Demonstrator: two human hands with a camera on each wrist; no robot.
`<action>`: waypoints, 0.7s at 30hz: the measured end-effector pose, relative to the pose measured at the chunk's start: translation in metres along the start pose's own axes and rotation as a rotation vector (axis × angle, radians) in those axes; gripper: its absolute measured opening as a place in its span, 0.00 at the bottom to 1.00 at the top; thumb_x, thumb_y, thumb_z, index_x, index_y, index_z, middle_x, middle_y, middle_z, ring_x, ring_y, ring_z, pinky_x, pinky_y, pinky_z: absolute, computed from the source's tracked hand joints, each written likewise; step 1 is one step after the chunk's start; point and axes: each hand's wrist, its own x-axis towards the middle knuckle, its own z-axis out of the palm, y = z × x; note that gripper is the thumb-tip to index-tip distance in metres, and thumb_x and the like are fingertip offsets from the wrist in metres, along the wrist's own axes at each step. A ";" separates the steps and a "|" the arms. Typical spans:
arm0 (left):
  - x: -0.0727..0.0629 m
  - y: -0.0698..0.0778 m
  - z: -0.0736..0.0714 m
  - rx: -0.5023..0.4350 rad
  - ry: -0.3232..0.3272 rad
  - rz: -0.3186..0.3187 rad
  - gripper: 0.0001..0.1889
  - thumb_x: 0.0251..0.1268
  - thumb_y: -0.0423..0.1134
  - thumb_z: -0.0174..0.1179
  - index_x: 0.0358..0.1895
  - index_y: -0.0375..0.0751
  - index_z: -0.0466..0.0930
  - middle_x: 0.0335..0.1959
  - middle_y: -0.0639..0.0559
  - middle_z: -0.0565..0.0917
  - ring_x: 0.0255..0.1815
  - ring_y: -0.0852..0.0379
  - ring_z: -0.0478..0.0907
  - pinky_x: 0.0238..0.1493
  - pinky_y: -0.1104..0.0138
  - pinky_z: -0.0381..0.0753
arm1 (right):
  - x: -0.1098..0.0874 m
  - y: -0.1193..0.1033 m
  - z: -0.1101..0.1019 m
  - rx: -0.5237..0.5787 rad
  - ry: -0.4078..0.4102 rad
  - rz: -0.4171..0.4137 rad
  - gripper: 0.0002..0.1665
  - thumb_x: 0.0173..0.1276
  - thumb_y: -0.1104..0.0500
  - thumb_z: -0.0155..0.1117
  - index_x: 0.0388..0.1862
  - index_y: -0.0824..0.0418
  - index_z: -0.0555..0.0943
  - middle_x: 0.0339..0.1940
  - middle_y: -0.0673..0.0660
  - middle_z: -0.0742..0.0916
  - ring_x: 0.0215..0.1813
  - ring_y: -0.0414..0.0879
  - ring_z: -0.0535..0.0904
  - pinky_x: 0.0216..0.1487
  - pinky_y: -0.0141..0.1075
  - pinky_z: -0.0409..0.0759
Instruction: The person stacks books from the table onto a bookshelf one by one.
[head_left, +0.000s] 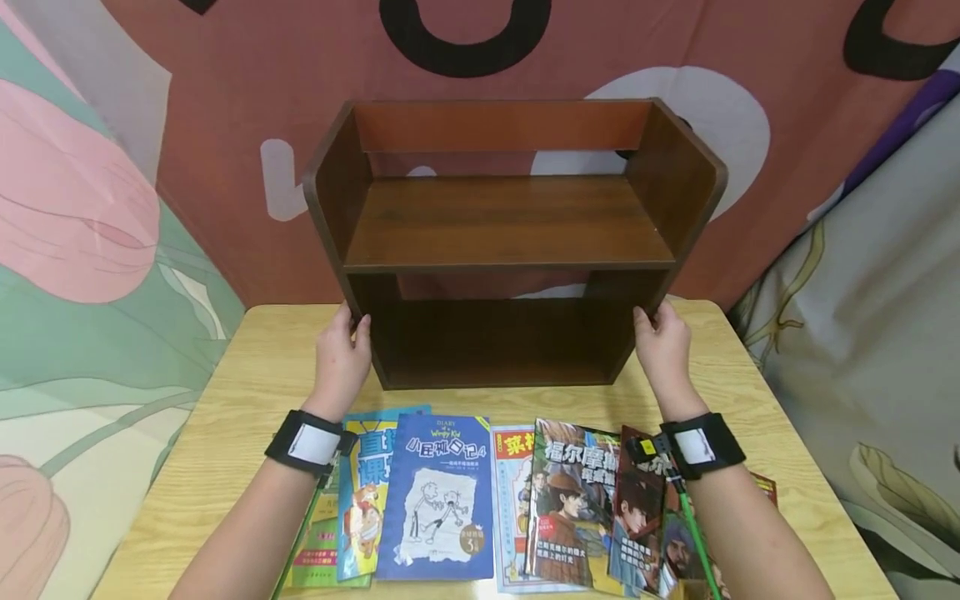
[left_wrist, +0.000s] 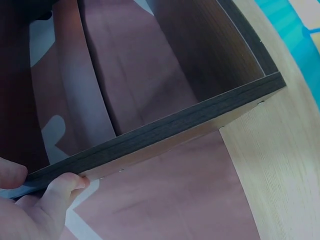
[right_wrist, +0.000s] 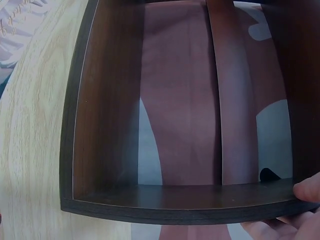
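A dark brown two-tier bookshelf (head_left: 510,221) stands upright at the back of the wooden table. My left hand (head_left: 339,358) grips its left side panel, low down, with thumb and fingers around the front edge; the left wrist view shows the thumb on one face of that panel (left_wrist: 165,127). On the opposite side my right hand (head_left: 666,354) holds the right panel the same way, its fingers curled at the edge in the right wrist view. Both tiers of the shelf hold nothing.
Along the table's (head_left: 225,433) near side lie several books: a blue diary book (head_left: 438,500), a yellow-and-blue book (head_left: 363,500) and dark comic-style books (head_left: 573,508). A reddish printed cloth (head_left: 240,83) hangs behind the shelf. Grey patterned fabric (head_left: 862,350) is on the right.
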 end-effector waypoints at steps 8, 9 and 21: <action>0.004 0.006 0.001 0.003 -0.020 -0.014 0.17 0.72 0.36 0.49 0.60 0.35 0.69 0.59 0.37 0.77 0.61 0.42 0.74 0.57 0.50 0.75 | 0.002 0.000 -0.003 0.019 -0.011 0.008 0.16 0.71 0.62 0.53 0.51 0.73 0.76 0.50 0.72 0.83 0.52 0.61 0.80 0.49 0.52 0.79; 0.003 0.007 0.001 0.004 -0.022 -0.017 0.17 0.72 0.36 0.49 0.60 0.35 0.69 0.59 0.37 0.77 0.61 0.42 0.74 0.58 0.50 0.75 | 0.002 0.000 -0.003 0.020 -0.013 0.011 0.16 0.71 0.61 0.53 0.51 0.73 0.76 0.50 0.72 0.83 0.52 0.61 0.80 0.49 0.52 0.79; 0.003 0.004 0.000 -0.006 -0.054 -0.018 0.18 0.73 0.37 0.48 0.62 0.37 0.68 0.60 0.38 0.76 0.62 0.41 0.73 0.58 0.50 0.74 | 0.003 -0.001 -0.003 0.012 -0.007 0.009 0.16 0.71 0.62 0.53 0.50 0.73 0.77 0.49 0.72 0.83 0.51 0.61 0.80 0.50 0.52 0.79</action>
